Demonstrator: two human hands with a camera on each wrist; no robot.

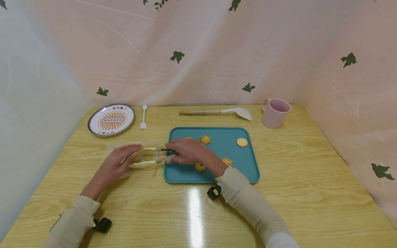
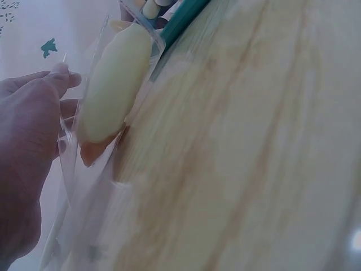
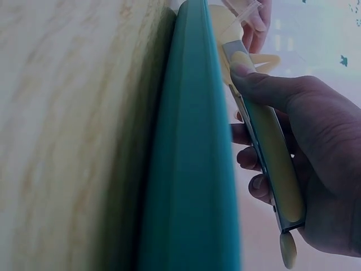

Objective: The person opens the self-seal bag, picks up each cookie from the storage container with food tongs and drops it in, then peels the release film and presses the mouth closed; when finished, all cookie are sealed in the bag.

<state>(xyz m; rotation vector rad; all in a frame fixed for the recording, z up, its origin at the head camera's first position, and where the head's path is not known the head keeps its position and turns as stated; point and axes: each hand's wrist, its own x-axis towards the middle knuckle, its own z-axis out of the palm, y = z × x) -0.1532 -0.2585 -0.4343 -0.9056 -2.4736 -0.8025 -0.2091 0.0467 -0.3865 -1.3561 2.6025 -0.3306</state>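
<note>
My left hand (image 1: 116,164) holds a clear plastic bag (image 2: 69,169) lying left of the teal tray (image 1: 227,136), its open end facing the tray. My right hand (image 1: 190,151) grips metal tongs (image 3: 276,164) over the tray's left part. The tongs' cream-coloured tips (image 2: 115,84) reach into the bag's mouth. At their ends, inside the bag, shows a brown cookie (image 2: 93,151), partly hidden by the tips and left fingers. On the tray lie several cookies, among them a star-shaped cookie (image 1: 205,139) and a smooth round cookie (image 1: 242,142); my right hand and forearm partly cover others.
At the back left are a patterned plate (image 1: 111,120) and a small white spoon-like utensil (image 1: 144,117). A spatula with a wooden handle (image 1: 201,112) lies behind the tray, beside a pink mug (image 1: 274,115). Pale curtains (image 1: 211,44) enclose the wooden table (image 1: 297,179) at back and sides.
</note>
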